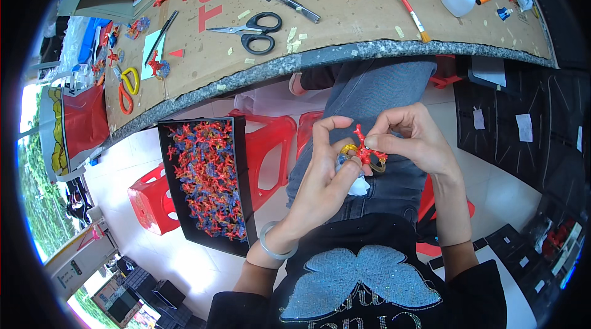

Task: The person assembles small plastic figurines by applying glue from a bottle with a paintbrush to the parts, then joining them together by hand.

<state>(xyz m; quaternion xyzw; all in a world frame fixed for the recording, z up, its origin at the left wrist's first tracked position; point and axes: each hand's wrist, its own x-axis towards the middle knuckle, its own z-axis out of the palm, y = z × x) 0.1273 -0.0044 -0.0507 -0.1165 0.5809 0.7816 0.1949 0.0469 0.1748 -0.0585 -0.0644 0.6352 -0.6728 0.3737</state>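
Above my lap, I hold a small red figurine (pixel 364 154) with yellow and clear blue parts. My left hand (pixel 329 172) grips its lower left side between thumb and fingers, with a crumpled white tissue (pixel 359 187) just below that grip. On the figurine's right side, the thumb and forefinger of my right hand (pixel 409 141) are pinched together against it. Whether a smaller piece sits in that pinch is hidden. To my left, a black tray (pixel 249 190) full of similar red, blue and yellow figurines rests over red plastic stools (pixel 148 203).
The cardboard-covered table (pixel 345 27) ahead has a stone edge. On it lie black-handled scissors (pixel 255 33), a craft knife (pixel 289 5), a red-handled brush (pixel 406 5), a white bottle (pixel 458 0), orange-and-yellow scissors (pixel 127 89) and several figurines. Black trays (pixel 505 125) stand at right.
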